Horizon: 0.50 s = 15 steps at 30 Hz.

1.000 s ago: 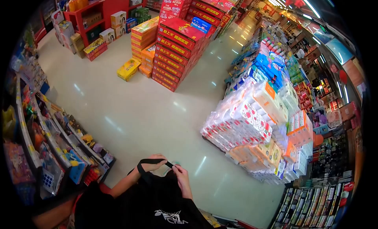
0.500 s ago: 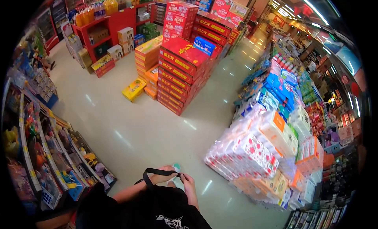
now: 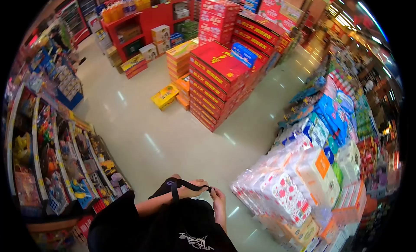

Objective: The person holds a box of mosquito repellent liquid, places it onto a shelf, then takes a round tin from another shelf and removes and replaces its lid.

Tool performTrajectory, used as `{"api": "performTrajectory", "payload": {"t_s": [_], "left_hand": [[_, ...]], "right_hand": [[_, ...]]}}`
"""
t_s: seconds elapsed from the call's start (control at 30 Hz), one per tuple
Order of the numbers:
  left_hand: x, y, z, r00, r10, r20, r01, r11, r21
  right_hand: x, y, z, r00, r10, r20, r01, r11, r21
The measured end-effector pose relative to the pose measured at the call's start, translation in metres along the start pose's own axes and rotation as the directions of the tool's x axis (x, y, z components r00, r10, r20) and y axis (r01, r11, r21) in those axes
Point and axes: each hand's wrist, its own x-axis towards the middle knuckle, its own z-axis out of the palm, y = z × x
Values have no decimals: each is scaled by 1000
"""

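Observation:
In the head view, a black strap (image 3: 186, 184) runs in a loop at waist height in front of my body. My left hand (image 3: 196, 189) is closed around it, with part of the strap hanging over the wrist. Close beside it on the right, my right hand (image 3: 218, 199) pinches the strap's end between thumb and fingers. A small dark piece at that end is too small to make out. Below the hands is my black shirt (image 3: 160, 226) with a white print. A dark shape behind the left wrist cannot be made out.
Stacked red cartons (image 3: 216, 83) stand ahead, with a yellow box (image 3: 164, 97) on the floor (image 3: 182, 143) beside them. Toy shelves (image 3: 60, 165) line the left. Wrapped tissue packs (image 3: 286, 195) are piled at the right. A red drinks shelf (image 3: 130, 31) stands farther back.
The view has turned slightly left, so the surroundings sit farther right. Both hands remain on the strap. A dark shape now shows behind the left wrist.

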Motion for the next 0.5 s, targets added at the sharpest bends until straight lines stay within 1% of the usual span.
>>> {"api": "performTrajectory", "payload": {"t_s": [0.07, 0.1, 0.17, 0.2, 0.23, 0.3, 0.33, 0.37, 0.43, 0.5], "left_hand": [[6, -6, -10, 998, -57, -9, 57, 998, -1], [8, -9, -16, 997, -71, 18, 71, 997, 15], [17, -16, -29, 991, -107, 80, 104, 994, 40], [20, -34, -25, 991, -98, 94, 94, 994, 48], [28, -37, -39, 989, -108, 97, 103, 993, 59], [38, -38, -58, 984, -116, 136, 108, 992, 64], [46, -50, -68, 985, -81, 154, 77, 996, 34], [52, -73, -70, 981, -132, 143, 136, 991, -19], [67, -79, -103, 989, -130, 73, 137, 987, -89], [73, -81, -135, 946, -312, -88, 289, 935, -206]], "right_hand": [[14, -3, -3, 1000, 16, 22, -15, 1000, -26], [23, -4, -1, 998, 33, 49, -31, 999, -43], [34, -10, 6, 997, 75, 25, -73, 994, -76], [43, -9, 7, 997, 76, 7, -75, 993, -87], [56, -6, 7, 998, 68, -18, -69, 993, -93], [79, -6, 7, 998, 55, -14, -57, 993, -107], [90, -8, 10, 998, 58, -18, -59, 994, -96], [99, -10, 15, 998, 59, -32, -61, 995, -83], [120, -27, 35, 996, 54, -65, -55, 998, -8], [132, -50, 58, 990, 42, -133, -37, 998, 42]]}}
